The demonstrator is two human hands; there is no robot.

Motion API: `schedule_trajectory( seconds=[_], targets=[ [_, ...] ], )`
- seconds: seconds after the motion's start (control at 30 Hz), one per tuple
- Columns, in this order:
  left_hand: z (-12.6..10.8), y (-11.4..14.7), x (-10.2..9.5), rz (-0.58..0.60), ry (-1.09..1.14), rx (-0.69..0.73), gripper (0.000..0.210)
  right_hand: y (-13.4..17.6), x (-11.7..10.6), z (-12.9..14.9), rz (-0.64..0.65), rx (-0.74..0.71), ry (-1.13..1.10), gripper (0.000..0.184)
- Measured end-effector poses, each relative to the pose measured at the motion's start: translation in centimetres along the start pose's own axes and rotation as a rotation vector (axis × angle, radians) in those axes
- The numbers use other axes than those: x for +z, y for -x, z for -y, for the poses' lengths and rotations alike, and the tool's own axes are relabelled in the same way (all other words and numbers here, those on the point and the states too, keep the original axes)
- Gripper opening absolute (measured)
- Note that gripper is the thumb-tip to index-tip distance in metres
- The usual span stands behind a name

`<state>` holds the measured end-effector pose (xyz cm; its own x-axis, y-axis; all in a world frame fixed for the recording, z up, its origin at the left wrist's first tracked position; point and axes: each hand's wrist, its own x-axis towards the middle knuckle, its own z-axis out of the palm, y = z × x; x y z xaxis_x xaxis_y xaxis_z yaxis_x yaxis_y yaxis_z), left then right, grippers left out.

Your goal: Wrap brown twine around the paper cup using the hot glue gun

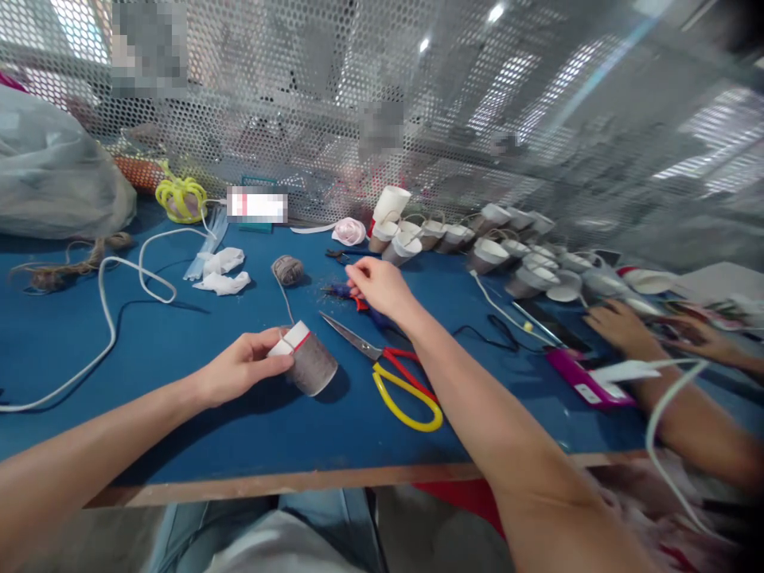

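Note:
My left hand (254, 362) is closed round the white rim of a paper cup (315, 364) with a grey covering and a red line, tilted on its side. A thin grey strand runs from a ball of yarn (287, 270) down to the cup. My right hand (376, 282) is held with fingers pinched together above a dark blue tool with red parts (346, 292); what the fingers hold, if anything, I cannot make out. Between my arms lie scissors (382, 356) with one red and one yellow handle, their blades partly open.
Several grey-and-white cups (489, 255) crowd the back right of the blue table (239, 430). A white cable (107, 318) loops at left, near crumpled white scraps (224, 270). A co-worker's hands (621, 322) are at the right, beside a purple box (585, 380). Perforated metal (286, 103) stands behind.

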<state>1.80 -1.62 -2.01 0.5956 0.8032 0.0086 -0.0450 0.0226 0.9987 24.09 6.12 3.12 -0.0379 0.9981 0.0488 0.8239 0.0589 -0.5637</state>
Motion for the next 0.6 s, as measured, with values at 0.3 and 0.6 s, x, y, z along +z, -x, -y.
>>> schedule_trajectory(
  seconds=[0.3, 0.6],
  targets=[
    [0.8, -0.5, -0.5, -0.169, -0.231, 0.087, 0.026, 0.6, 0.6, -5.9, -0.05, 0.169, 0.233, 0.01],
    [0.3, -0.4, -0.6, -0.144, -0.47, 0.225, 0.021, 4.5, -1.4, -2.7, -0.036, 0.049, -0.351, 0.027]
  ],
)
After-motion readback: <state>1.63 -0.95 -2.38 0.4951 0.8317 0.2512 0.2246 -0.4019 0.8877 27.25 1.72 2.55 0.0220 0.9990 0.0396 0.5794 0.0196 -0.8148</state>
